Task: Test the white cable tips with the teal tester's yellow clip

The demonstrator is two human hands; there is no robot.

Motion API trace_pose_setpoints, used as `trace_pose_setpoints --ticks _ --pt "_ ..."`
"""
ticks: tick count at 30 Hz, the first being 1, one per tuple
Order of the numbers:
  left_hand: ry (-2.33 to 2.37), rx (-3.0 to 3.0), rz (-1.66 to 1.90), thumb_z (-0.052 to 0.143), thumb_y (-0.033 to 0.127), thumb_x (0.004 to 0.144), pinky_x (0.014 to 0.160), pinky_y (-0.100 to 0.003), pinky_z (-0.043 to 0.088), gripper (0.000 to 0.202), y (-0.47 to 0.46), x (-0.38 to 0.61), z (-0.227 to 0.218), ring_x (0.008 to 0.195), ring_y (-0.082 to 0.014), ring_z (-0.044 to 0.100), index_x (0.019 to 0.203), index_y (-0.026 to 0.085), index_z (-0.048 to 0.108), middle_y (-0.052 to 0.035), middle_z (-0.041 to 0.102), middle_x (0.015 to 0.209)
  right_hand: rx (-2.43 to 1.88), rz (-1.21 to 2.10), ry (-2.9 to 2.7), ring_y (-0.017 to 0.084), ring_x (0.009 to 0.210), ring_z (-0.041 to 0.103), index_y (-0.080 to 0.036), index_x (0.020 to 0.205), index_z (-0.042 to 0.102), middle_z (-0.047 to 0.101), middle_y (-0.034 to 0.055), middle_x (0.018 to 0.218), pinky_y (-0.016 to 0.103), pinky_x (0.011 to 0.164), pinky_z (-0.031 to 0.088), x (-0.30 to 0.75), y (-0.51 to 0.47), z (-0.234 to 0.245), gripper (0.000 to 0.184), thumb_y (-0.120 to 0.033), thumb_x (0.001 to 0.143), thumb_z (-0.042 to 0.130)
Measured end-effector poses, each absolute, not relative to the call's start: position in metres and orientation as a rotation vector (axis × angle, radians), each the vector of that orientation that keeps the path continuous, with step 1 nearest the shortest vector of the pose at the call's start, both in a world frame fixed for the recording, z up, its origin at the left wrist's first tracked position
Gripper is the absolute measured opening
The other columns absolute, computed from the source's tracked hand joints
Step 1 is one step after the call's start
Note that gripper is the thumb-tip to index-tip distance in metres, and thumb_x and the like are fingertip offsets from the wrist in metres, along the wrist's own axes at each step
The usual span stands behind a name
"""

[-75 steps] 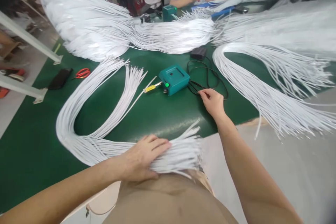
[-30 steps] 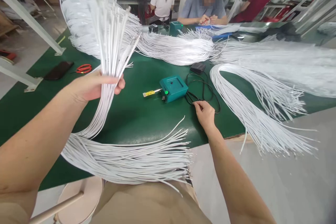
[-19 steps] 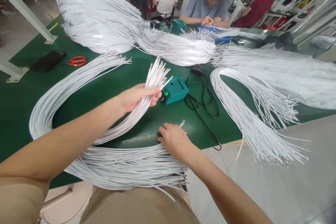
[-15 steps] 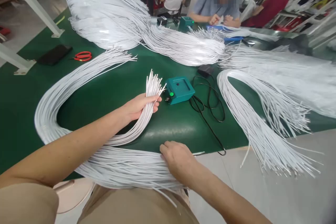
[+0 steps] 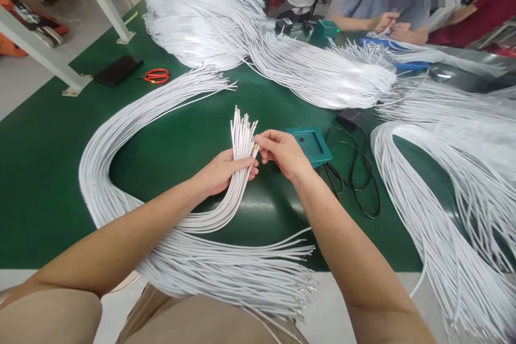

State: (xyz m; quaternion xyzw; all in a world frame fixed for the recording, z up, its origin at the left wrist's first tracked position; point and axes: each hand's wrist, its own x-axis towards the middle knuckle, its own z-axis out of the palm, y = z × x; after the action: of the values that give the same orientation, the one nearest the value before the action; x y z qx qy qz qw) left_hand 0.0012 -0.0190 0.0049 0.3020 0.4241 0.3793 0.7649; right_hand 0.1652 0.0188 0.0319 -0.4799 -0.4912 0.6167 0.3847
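Note:
My left hand (image 5: 221, 173) is closed round a bunch of thin white cables (image 5: 241, 140), whose ends stand up above the fingers. My right hand (image 5: 282, 151) pinches one cable end at the bunch's right side. The bunch curves down into a big loop of white cables (image 5: 121, 134) lying on the green table (image 5: 44, 172). The loop's other ends (image 5: 258, 269) spread along the near edge above my lap. A teal tester box (image 5: 310, 145) sits just right of my right hand, partly hidden by it.
Black cords (image 5: 358, 183) and a black adapter (image 5: 350, 117) lie right of the box. Large white cable piles (image 5: 322, 72) cover the far and right table. Red scissors (image 5: 155, 75) and a black phone (image 5: 117, 70) lie far left. Other people work at the far side.
My right hand left the cable ends at the near edge and rose to the bunch held by my left hand, pinching one end. The view shifted right.

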Motion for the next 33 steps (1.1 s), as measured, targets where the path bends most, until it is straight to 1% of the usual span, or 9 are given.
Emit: trace_pose_setpoints --ticks 5,7,11,15,21,23,27,30,33 --pt "0.939 0.647 0.98 0.075 0.028 0.073 0.079 -0.029 0.052 0.026 -0.003 -0.007 -0.002 0.083 -0.0148 0.066 0.093 0.013 0.067 -0.0061 0.07 0.089 -1.18 1.597 -1.132 0.006 0.047 0.045 -0.015 0.067 0.064 0.054 -0.0046 0.052 0.021 0.046 0.039 0.154 0.027 0.018 0.028 -0.037 0.062 0.081" --pt "0.931 0.712 1.009 0.077 0.03 0.071 0.079 -0.028 0.05 0.028 0.004 -0.009 -0.004 0.08 -0.0138 0.065 0.09 0.011 0.067 -0.0053 0.069 0.083 -1.173 1.63 -1.127 0.006 0.048 0.046 -0.015 0.069 0.066 0.057 -0.0033 0.054 0.022 0.047 0.04 0.151 0.027 0.014 0.028 -0.038 0.061 0.081" --pt "0.95 0.814 1.013 0.081 0.028 0.065 0.07 -0.026 0.045 0.029 0.01 -0.011 -0.007 0.066 -0.0103 0.059 0.083 0.012 0.065 -0.0004 0.064 0.07 -1.119 1.687 -1.127 0.007 0.05 0.046 -0.015 0.072 0.068 0.058 -0.0026 0.056 0.023 0.049 0.039 0.147 0.025 0.007 0.027 -0.04 0.066 0.077" --pt "0.978 0.908 1.029 0.08 0.028 0.065 0.068 -0.024 0.044 0.03 0.009 -0.011 -0.005 0.067 -0.0101 0.058 0.086 0.012 0.065 -0.0011 0.065 0.076 -1.073 1.698 -1.079 0.007 0.051 0.046 -0.015 0.074 0.069 0.056 -0.0032 0.055 0.023 0.051 0.039 0.148 0.02 0.003 0.022 -0.036 0.069 0.074" --pt "1.087 0.88 1.013 0.074 0.029 0.071 0.069 -0.025 0.045 0.032 0.008 -0.013 -0.001 0.069 -0.0112 0.06 0.097 0.014 0.065 -0.0016 0.066 0.079 -1.045 1.715 -0.963 0.007 0.055 0.047 -0.015 0.082 0.072 0.061 -0.0004 0.068 0.023 0.052 0.04 0.153 0.018 0.003 0.02 -0.031 0.07 0.074" --pt "1.114 0.917 1.003 0.077 0.03 0.068 0.068 -0.025 0.044 0.032 0.009 -0.014 -0.001 0.068 -0.0105 0.058 0.094 0.015 0.065 -0.0004 0.065 0.077 -1.043 1.716 -0.946 0.007 0.055 0.047 -0.015 0.082 0.073 0.06 -0.0004 0.068 0.023 0.052 0.04 0.153 0.019 0.003 0.02 -0.03 0.07 0.074" --pt "1.167 1.094 0.95 0.079 0.03 0.064 0.066 -0.025 0.043 0.025 0.009 -0.014 -0.002 0.065 -0.0104 0.055 0.076 0.014 0.064 0.0005 0.062 0.07 -1.048 1.722 -0.915 0.007 0.055 0.048 -0.014 0.083 0.073 0.06 -0.0003 0.067 0.023 0.053 0.04 0.151 0.017 0.002 0.02 -0.029 0.071 0.075" --pt "1.178 1.097 0.941 0.077 0.028 0.065 0.066 -0.026 0.045 0.023 0.009 -0.014 -0.002 0.065 -0.0117 0.057 0.076 0.014 0.061 -0.0009 0.064 0.07 -1.056 1.733 -0.893 0.007 0.056 0.048 -0.014 0.083 0.073 0.061 0.0001 0.068 0.023 0.055 0.041 0.148 0.016 0.001 0.02 -0.029 0.07 0.075" --pt "1.169 1.058 0.948 0.076 0.024 0.066 0.069 -0.028 0.048 0.024 0.008 -0.013 -0.002 0.07 -0.0143 0.063 0.079 0.014 0.059 -0.0028 0.066 0.074 -1.01 1.786 -0.848 0.006 0.051 0.041 -0.014 0.074 0.069 0.054 -0.0025 0.063 0.023 0.049 0.036 0.145 0.015 0.001 0.014 -0.026 0.069 0.072"
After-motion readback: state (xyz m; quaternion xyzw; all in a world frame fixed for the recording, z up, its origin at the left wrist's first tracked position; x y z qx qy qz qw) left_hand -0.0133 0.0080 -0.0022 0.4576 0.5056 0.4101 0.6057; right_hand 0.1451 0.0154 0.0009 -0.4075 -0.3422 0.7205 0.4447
